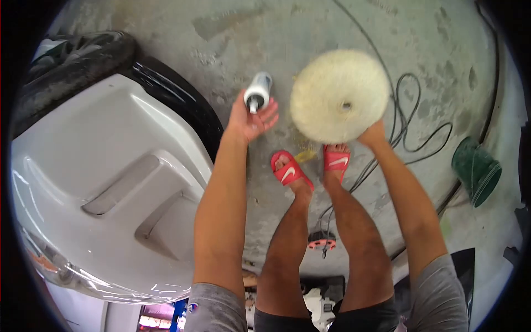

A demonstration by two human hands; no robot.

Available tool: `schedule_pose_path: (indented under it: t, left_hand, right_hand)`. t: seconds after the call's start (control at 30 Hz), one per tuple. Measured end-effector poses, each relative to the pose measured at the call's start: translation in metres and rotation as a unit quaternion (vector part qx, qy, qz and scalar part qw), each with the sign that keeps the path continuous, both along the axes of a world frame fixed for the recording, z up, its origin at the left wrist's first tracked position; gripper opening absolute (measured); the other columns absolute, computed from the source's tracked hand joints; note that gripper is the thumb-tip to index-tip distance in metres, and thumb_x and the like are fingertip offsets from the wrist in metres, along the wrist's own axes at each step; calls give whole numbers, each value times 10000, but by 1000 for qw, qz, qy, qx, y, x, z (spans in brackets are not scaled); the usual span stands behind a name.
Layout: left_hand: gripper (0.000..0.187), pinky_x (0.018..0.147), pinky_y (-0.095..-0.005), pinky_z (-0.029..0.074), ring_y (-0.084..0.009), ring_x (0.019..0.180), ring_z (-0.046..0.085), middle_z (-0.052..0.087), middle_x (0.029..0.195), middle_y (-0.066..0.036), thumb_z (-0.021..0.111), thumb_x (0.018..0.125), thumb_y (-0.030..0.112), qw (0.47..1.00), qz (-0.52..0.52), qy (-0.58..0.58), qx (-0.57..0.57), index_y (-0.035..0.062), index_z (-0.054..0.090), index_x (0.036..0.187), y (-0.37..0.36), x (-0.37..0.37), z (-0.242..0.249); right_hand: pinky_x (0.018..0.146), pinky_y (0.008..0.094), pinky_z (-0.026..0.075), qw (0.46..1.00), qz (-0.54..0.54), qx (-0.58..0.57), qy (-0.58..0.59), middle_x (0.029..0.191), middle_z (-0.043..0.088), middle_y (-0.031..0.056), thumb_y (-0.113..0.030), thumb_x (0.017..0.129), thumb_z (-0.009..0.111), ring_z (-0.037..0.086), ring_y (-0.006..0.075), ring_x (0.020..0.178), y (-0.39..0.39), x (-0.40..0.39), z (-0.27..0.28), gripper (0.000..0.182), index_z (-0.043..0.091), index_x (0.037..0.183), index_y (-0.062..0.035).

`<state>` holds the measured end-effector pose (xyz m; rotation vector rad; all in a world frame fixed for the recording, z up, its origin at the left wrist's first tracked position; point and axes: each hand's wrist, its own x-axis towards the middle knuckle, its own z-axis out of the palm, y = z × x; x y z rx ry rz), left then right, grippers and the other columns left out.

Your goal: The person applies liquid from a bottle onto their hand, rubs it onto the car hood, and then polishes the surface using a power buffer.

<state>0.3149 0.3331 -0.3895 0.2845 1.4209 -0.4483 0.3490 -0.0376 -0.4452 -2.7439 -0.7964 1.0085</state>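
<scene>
A white bottle with a dark cap and white nozzle rests in my left hand; the nozzle points toward me and the fingers are partly spread beneath it. To the right, a large round cream-coloured fluffy pad with a small hole at its centre faces up. My right hand is at the pad's lower right edge, its fingers hidden behind the pad. What they grip there does not show.
A glossy white car bumper fills the left side, beside a black curved trim and a tyre. A black cable loops on the concrete floor. A green bucket lies at the right. Red slippers are below.
</scene>
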Motion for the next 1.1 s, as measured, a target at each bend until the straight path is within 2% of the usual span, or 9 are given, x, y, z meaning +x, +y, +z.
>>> schedule_pose_path:
  t: [0.1,0.33,0.47,0.53,0.6,0.73,0.83,0.93,1.1]
  left_hand:
    - [477,1006,-555,391,-335,1169,546,609,1167,-182,433,974,462,998,49,-42,-15,60,548,1203,0,-5,-22]
    - [684,1107,-597,276,-377,1348,398,344,1476,-269,284,995,559,944,320,-67,-47,76,238,1478,-16,-46,21]
    - [765,1146,-587,177,-355,1426,270,245,1534,-251,239,971,633,935,305,-176,-39,113,125,1520,-38,-75,95]
    - [777,1168,-558,43,-314,1466,169,253,1545,-215,224,962,657,942,227,-216,122,132,126,1527,-50,-72,145]
    - [794,1162,-530,-48,-281,1483,97,235,1562,-180,205,951,682,921,170,-238,259,147,124,1533,-63,-60,190]
    - [737,1154,-553,11,-330,1474,88,194,1563,-199,240,982,593,884,-57,-207,415,93,181,1521,-84,-47,266]
    - [572,1137,-603,33,-393,1454,117,192,1548,-211,305,1023,396,683,-445,-102,571,72,279,1493,-93,-68,321]
    - [524,1124,-635,32,-434,1437,139,196,1537,-224,324,1007,312,586,-477,-198,624,72,318,1473,-82,-91,372]
    - [556,1165,-494,110,-342,1434,204,244,1536,-180,302,1015,423,734,-264,-156,606,98,353,1464,-36,-126,376]
  right_hand:
    - [1158,388,257,929,-215,238,182,1493,416,68,-509,866,590,349,247,1386,-26,-9,-83,675,448,1423,-154]
    - [1147,379,284,875,-243,264,326,1484,430,59,-474,890,582,385,233,1363,-45,8,-71,644,441,1425,-144]
    - [1157,395,271,931,-131,155,303,1417,504,98,-422,858,658,414,239,1343,-1,26,55,608,510,1371,-131]
    - [1141,381,301,772,-372,347,382,1423,501,79,-467,807,685,407,239,1354,-21,-18,57,668,511,1376,-163]
    - [1009,376,441,997,11,33,68,1295,610,94,-435,780,666,558,224,1217,18,-16,173,553,606,1263,-174]
    - [767,420,525,985,133,-7,110,1051,711,73,-401,697,676,666,301,957,13,-37,274,407,707,1050,-202]
    - [797,421,519,979,91,58,171,1057,709,78,-399,702,675,656,302,988,22,-44,353,400,709,1049,-203]
    - [915,410,490,963,70,166,203,1148,680,91,-480,693,714,618,305,1096,20,-52,403,513,693,1111,-185]
    - [974,391,461,914,84,232,322,1225,644,114,-431,641,808,587,291,1154,-36,-72,435,638,652,1189,-144]
